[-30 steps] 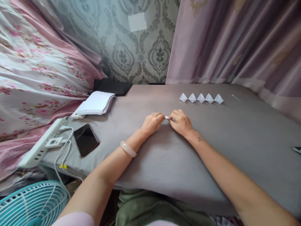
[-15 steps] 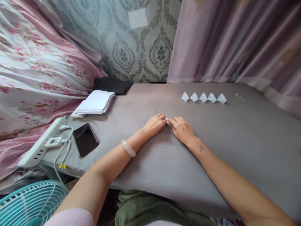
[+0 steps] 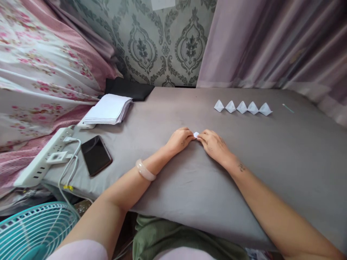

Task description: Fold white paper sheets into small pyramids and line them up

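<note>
Between my two hands is a small piece of folded white paper [image 3: 196, 134], low over the grey-covered surface, with its pointed top showing. The fingers of my left hand [image 3: 180, 140] are closed on its left side. On the opposite side my right hand [image 3: 214, 143] pinches it with thumb and fingers. Much of the paper is hidden behind the fingertips. Farther back on the right, several folded white paper shapes [image 3: 242, 107] with pointed tops stand in a row.
At the left lie a stack of white paper [image 3: 107, 109], a dark folder-like item [image 3: 130, 89], a phone [image 3: 96, 155] and a white power strip [image 3: 45, 159] with cables. A teal fan [image 3: 38, 231] stands below the edge. A thin cotton swab [image 3: 287, 108] lies far right.
The view has tilted slightly downward. Both hands have shifted their hold a little, and more of the folded paper's pointed top now shows between them.
</note>
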`<state>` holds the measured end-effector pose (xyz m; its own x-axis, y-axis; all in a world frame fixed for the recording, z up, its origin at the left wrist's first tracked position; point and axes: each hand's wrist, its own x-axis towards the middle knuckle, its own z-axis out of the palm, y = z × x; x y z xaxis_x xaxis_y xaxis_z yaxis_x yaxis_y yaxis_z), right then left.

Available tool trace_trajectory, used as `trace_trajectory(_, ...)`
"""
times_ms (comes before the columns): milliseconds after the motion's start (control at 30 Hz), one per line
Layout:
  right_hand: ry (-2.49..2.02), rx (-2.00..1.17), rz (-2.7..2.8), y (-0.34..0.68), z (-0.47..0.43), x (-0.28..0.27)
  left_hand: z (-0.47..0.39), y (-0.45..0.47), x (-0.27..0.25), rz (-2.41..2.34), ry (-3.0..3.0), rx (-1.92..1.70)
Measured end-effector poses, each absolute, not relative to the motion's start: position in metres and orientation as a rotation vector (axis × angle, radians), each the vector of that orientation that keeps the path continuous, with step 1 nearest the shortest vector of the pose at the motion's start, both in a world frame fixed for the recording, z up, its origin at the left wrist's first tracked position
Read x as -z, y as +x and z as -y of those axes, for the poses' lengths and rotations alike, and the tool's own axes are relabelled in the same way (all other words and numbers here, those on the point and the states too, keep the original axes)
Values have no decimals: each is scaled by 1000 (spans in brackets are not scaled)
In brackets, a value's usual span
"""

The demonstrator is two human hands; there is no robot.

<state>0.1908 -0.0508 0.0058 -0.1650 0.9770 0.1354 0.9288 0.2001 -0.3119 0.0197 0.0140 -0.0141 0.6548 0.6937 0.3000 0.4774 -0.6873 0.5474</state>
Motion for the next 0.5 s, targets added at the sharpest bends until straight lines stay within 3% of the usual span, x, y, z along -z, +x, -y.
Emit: trace_trajectory(500, -1908, -1125, 1785, 207, -8, -30, -34, 30, -19, -1079, 2041, -324)
